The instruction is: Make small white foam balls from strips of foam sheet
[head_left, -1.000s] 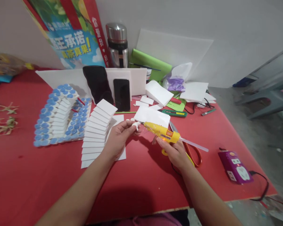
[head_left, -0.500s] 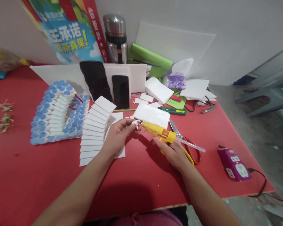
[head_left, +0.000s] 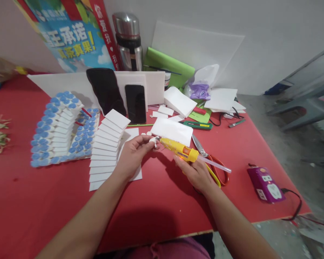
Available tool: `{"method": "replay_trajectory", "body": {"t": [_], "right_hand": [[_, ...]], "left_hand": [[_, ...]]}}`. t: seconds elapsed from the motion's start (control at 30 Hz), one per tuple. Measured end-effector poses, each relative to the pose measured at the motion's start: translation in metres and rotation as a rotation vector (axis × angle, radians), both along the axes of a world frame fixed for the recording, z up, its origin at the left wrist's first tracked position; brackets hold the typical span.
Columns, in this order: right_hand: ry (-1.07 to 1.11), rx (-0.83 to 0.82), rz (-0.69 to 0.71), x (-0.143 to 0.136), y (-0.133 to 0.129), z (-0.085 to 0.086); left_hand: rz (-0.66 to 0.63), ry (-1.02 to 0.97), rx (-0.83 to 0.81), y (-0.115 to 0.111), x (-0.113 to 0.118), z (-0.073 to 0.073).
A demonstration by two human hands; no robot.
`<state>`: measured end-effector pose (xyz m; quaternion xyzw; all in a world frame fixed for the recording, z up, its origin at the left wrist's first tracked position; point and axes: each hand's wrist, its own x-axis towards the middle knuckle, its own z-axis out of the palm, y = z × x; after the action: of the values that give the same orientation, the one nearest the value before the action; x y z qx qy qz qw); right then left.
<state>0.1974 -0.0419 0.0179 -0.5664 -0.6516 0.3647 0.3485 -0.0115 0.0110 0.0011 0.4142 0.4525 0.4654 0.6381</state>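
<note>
My right hand (head_left: 196, 172) is closed round the handle of a yellow hot glue gun (head_left: 178, 148), with a clear glue stick (head_left: 216, 164) sticking out of its back. My left hand (head_left: 136, 153) pinches a small white piece (head_left: 153, 141) between thumb and fingers; its exact shape is partly hidden. The gun's nozzle is at this piece, apparently touching it. Beside my left hand stands a fanned staircase of white foam-board steps (head_left: 105, 154) on a white sheet. Farther left is a second stair model (head_left: 62, 133) edged with blue-topped round pieces.
Scissors (head_left: 199, 145) with red and yellow handles lie by my right hand. Two phones (head_left: 135, 104) lean on white boards behind. A green cutter (head_left: 197, 125), white sheets (head_left: 180, 102) and a steel flask (head_left: 128, 43) stand or lie farther back. A purple power socket (head_left: 266, 185) sits at right.
The whole view has shifted slightly, so things sit a little farther left and up. Both hands keep their hold, with the nozzle still at the white piece.
</note>
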Motion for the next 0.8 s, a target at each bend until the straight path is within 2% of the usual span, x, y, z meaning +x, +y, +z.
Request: {"method": "replay_trajectory", "body": {"t": [0.23, 0.53, 0.8], "right_hand": [[-0.001, -0.007, -0.005, 0.0022, 0.001, 0.0011], [-0.028, 0.034, 0.051, 0.0034, 0.0001, -0.0056], [-0.038, 0.024, 0.01, 0.0045, 0.0002, -0.0012]], "left_hand": [[0.003, -0.005, -0.017, 0.0004, 0.0005, -0.0003], [0.018, -0.156, -0.066, 0.002, 0.0021, -0.0062], [0.012, -0.202, -0.115, 0.0021, 0.0011, -0.0013]]}}
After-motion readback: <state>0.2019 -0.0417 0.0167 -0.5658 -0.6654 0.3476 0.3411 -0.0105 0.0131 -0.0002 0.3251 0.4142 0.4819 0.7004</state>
